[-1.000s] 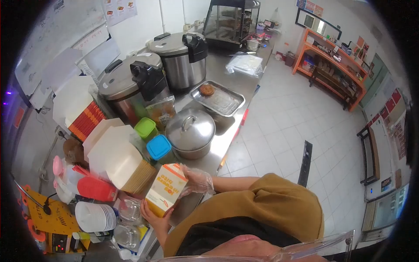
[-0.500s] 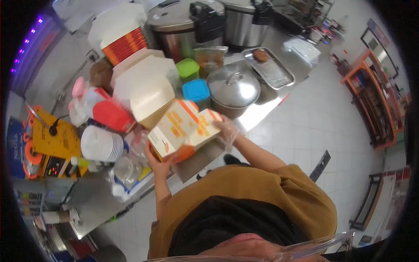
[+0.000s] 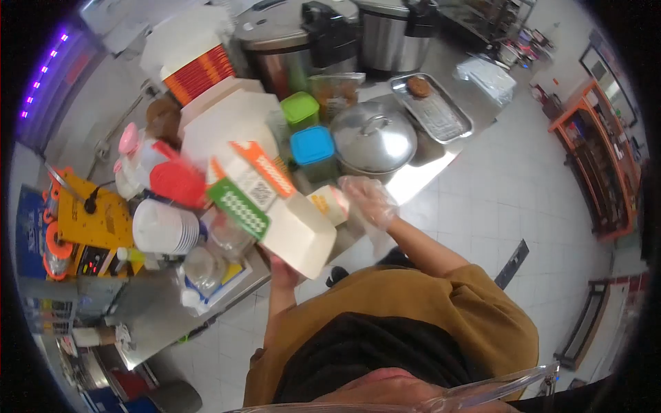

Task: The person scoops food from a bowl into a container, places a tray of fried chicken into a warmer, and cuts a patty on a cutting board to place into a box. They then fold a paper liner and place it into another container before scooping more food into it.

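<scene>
Over steel counter (image 3: 420, 180) at frame centre, bare left hand (image 3: 284, 270) and gloved right hand (image 3: 368, 199) grip white-orange-green printed cardboard box (image 3: 275, 206), its writing blurred.

Bare left hand (image 3: 284, 270) supports a white cardboard food box (image 3: 275, 205) with orange and green flaps from below, above the steel counter's (image 3: 420, 173) front edge. Plastic-gloved right hand (image 3: 366, 201) touches the box's printed flap. Behind stands a lidded steel pot (image 3: 372, 142).

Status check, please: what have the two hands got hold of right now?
Left hand grips white cardboard food box from below, box tipped. Right hand, in clear plastic glove, on box flap. Lidded steel pot close behind.
</scene>
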Action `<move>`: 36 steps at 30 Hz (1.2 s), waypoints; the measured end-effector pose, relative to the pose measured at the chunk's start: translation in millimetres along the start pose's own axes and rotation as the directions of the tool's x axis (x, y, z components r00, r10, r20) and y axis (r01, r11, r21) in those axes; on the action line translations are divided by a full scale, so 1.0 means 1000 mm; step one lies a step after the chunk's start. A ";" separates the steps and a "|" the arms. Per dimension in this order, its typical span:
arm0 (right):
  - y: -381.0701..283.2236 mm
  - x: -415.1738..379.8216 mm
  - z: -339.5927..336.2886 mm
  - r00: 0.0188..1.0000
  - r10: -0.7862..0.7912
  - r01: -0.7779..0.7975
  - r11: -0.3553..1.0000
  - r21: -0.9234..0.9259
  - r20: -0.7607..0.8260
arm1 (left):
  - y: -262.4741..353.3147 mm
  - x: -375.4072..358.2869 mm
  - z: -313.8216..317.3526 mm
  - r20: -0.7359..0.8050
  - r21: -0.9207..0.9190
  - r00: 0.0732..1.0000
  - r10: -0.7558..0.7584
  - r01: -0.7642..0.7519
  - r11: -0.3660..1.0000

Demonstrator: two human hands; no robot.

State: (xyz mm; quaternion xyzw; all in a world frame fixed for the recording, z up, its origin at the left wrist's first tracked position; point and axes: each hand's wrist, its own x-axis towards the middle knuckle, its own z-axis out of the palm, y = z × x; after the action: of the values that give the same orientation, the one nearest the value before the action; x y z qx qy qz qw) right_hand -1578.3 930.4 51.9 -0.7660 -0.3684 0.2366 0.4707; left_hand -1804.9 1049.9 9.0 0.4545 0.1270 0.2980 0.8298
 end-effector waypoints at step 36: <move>0.285 -0.038 -0.636 0.589 -0.283 -0.306 0.789 -0.533 -0.757 | -0.457 0.342 0.611 0.501 0.066 0.308 -0.809 0.918 0.390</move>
State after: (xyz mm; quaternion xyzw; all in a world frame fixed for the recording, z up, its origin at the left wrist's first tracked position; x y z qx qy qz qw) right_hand -1052.5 471.5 80.3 -0.8985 -0.1639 -0.2671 0.3075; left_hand -1067.3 656.2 -10.8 0.2680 0.1180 -0.3011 0.9075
